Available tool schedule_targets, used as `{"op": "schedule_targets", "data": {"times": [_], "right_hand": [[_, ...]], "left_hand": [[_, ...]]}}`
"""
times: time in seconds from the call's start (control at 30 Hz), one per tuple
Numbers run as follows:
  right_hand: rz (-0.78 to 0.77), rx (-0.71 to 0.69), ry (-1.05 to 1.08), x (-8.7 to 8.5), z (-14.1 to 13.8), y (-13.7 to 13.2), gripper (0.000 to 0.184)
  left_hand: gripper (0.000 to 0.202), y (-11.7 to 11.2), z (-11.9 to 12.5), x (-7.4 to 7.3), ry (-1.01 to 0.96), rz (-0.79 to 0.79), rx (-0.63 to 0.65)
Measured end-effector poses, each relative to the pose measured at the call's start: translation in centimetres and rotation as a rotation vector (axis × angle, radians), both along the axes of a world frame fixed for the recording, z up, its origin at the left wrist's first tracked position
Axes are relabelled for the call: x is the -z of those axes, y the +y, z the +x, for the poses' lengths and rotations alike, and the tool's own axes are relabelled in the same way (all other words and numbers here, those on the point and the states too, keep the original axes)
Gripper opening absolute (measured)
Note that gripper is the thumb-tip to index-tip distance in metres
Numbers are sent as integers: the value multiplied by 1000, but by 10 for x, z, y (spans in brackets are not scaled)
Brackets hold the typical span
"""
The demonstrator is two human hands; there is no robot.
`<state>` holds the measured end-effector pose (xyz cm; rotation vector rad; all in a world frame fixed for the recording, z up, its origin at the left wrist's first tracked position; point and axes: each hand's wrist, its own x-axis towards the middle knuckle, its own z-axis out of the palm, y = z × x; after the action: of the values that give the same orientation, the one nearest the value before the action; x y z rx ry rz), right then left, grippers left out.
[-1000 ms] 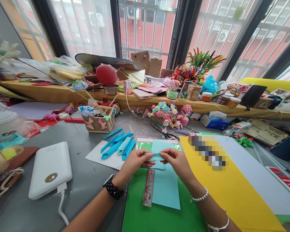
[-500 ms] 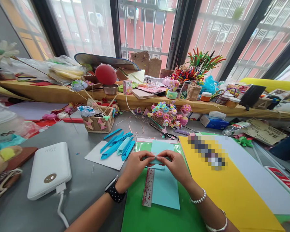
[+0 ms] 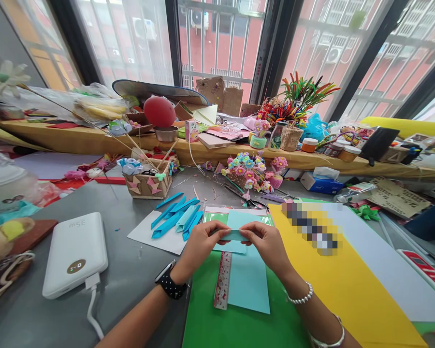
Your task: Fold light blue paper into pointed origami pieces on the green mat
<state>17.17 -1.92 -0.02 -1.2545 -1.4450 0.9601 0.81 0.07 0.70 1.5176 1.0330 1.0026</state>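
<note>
My left hand [image 3: 206, 247] and my right hand [image 3: 268, 245] pinch the two ends of a small light-blue piece of paper [image 3: 234, 235], thumbs on the near side. A fold runs across it between my fingertips, and a flat blue edge shows just below. Beneath my hands lies a larger light-blue sheet [image 3: 249, 287], partly covered by them. Along its left side rests a clear patterned ruler [image 3: 223, 282]. Both are on a green board or sheet [image 3: 205, 319]. Left of my left hand, several folded blue paper pieces [image 3: 177, 216] are heaped on white paper [image 3: 145, 233].
A white power bank [image 3: 76, 253] with its cable stands at left. Behind are a craft box [image 3: 150, 186] and pipe-cleaner flowers [image 3: 248, 170]. Yellow paper [image 3: 333, 270] spreads at right, near a tissue pack [image 3: 321, 182] and plastic bottle [image 3: 353, 192]. A cluttered ledge [image 3: 210, 153] runs behind.
My hands have moved apart along the small paper, from nearly touching at its middle to its ends. More of the folded strip shows between them.
</note>
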Motion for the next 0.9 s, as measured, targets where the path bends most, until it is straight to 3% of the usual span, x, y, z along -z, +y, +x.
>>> {"op": "schedule_targets", "data": {"times": [0.2,0.43,0.6,0.9], "right_hand": [[13,85,-53,0,6,2,22],[12,47,0,0,7,4,25],[15,43,-6,-1,8,4,26],[6,-54,-53,5,6,5,24]], "left_hand": [[15,2,-2,1,2,2,-32],[20,4,-4,-3,-64,-119,-50],[17,6,-7,-2,-36,-65,-98],[23,6,-7,8,95,-3,53]]}}
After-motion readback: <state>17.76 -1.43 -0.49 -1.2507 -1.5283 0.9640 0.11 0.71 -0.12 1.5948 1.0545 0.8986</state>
